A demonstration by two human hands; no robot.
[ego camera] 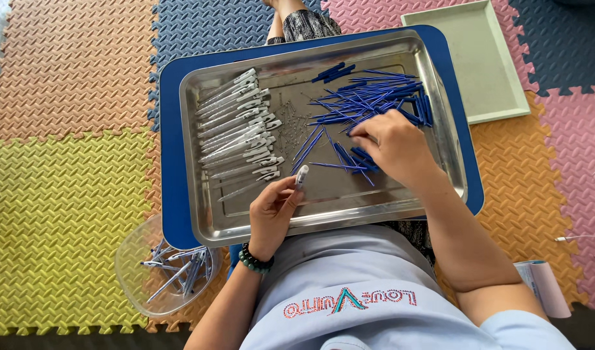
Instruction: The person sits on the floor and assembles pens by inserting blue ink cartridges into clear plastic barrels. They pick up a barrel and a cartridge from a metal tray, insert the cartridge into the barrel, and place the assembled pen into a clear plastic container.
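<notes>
A steel tray rests on a blue board across my lap. My left hand pinches a clear pen barrel over the tray's front middle. My right hand reaches into a heap of blue pen refills at the tray's right, with its fingers closing on loose refills; whether one is gripped is hidden. A row of clear pen barrels with clips lies at the tray's left. Small metal springs are scattered between the two piles.
A clear plastic bowl with several assembled pens sits on the floor at my left. A pale green tray lies at the upper right. Coloured foam mats cover the floor. A paper roll lies by my right arm.
</notes>
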